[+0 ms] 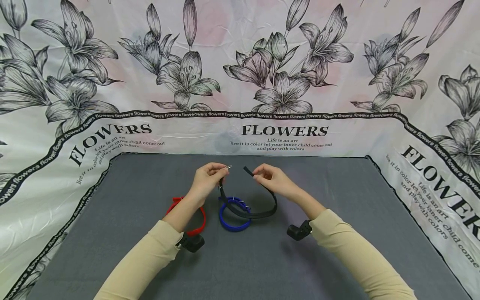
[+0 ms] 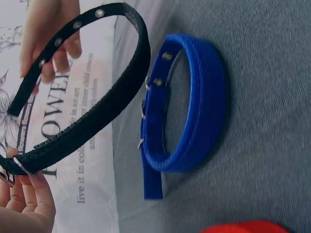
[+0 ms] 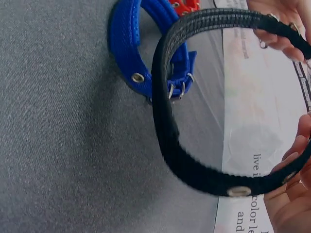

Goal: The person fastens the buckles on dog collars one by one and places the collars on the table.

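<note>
Both hands hold 1 black collar (image 1: 258,213) curved above the grey mat (image 1: 337,258). The left hand (image 1: 206,180) pinches its buckle end; the right hand (image 1: 271,179) pinches the holed tip, the 2 ends apart. Beneath lie 2 buckled collars: the blue collar (image 1: 230,223), and the red collar (image 1: 198,227) beside it.

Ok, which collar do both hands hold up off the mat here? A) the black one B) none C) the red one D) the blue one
A: the left hand pinches the buckle end of the black collar and the right hand its holed end; the blue collar and red collar lie buckled on the mat.
</note>
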The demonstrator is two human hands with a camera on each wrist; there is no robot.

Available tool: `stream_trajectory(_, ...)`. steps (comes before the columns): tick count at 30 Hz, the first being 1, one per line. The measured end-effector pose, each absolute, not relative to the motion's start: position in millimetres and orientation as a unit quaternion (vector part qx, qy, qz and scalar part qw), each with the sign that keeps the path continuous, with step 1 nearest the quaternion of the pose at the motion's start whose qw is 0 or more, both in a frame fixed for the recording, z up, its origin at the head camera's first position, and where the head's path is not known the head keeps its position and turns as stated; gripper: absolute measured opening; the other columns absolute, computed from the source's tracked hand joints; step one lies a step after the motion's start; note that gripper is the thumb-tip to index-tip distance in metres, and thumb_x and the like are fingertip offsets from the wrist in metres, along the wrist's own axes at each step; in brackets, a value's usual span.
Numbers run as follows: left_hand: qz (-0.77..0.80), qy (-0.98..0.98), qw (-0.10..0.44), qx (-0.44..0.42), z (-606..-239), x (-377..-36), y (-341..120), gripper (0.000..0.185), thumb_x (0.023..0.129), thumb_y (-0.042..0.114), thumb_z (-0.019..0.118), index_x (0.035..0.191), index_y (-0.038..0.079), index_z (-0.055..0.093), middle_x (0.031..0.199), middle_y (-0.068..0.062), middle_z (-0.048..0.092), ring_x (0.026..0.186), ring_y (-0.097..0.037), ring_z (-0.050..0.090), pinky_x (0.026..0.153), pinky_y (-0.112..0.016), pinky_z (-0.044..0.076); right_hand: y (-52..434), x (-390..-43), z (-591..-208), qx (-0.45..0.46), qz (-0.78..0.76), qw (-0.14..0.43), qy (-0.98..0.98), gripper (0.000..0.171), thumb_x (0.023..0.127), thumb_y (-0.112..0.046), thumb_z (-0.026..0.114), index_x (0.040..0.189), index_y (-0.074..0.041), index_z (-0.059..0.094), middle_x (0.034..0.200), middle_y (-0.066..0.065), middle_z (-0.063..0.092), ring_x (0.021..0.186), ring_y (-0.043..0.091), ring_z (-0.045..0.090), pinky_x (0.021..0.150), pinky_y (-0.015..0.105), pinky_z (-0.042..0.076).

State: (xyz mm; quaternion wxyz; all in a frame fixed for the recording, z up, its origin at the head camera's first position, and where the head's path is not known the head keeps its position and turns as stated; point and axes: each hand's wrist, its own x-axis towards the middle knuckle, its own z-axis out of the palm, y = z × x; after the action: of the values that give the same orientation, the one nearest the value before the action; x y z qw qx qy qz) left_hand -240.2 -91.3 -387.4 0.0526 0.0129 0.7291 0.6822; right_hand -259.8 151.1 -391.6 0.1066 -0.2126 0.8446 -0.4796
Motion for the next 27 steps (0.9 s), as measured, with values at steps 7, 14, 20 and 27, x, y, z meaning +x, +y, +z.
stream_trajectory(7, 0.666, 0.744, 0.051, 0.027, -389, -239, -77, 0.023, 0.087, 0.026, 0.064, 0.105, 0.012, 0.064, 0.088, -0.004, 0.065, 0.080, -0.025, 0.058, 0.066, -0.027, 0.045, 145, -256, -392, -0.224, -0.470, 0.114, 0.846, 0.023, 0.094, -0.020, 0.054, 0.112, -0.007, 0.057, 0.089, 0.006, 0.063, 0.076, 0.017, 0.057, 0.066, 0.032, 0.046)
stream_trajectory(14, 0.655, 0.753, 0.060, 0.031, -392, -241, -72, 0.021, 0.087, 0.028, 0.063, 0.104, 0.015, 0.065, 0.094, -0.006, 0.064, 0.078, -0.018, 0.057, 0.064, -0.026, 0.043, 143, -254, -393, -0.238, -0.464, 0.109, 0.847, 0.022, 0.094, -0.028, 0.054, 0.110, -0.014, 0.059, 0.090, 0.005, 0.063, 0.080, 0.023, 0.059, 0.068, 0.033, 0.047)
stream_trajectory(20, 0.659, 0.748, 0.069, 0.029, -393, -242, -71, 0.020, 0.087, 0.027, 0.064, 0.103, 0.015, 0.066, 0.089, -0.010, 0.063, 0.071, -0.018, 0.053, 0.063, -0.030, 0.041, 141, -254, -394, -0.240, -0.471, 0.109, 0.842, 0.023, 0.095, -0.027, 0.053, 0.111, -0.013, 0.058, 0.092, 0.009, 0.063, 0.088, 0.038, 0.058, 0.070, 0.036, 0.047)
stream_trajectory(27, 0.648, 0.757, 0.081, 0.029, -392, -239, -69, 0.024, 0.087, 0.027, 0.064, 0.106, 0.013, 0.066, 0.080, -0.005, 0.060, 0.068, -0.017, 0.054, 0.063, -0.028, 0.044, 137, -252, -392, -0.239, -0.470, 0.093, 0.845, 0.024, 0.094, -0.027, 0.053, 0.112, -0.011, 0.059, 0.089, 0.003, 0.063, 0.081, 0.026, 0.059, 0.069, 0.034, 0.047)
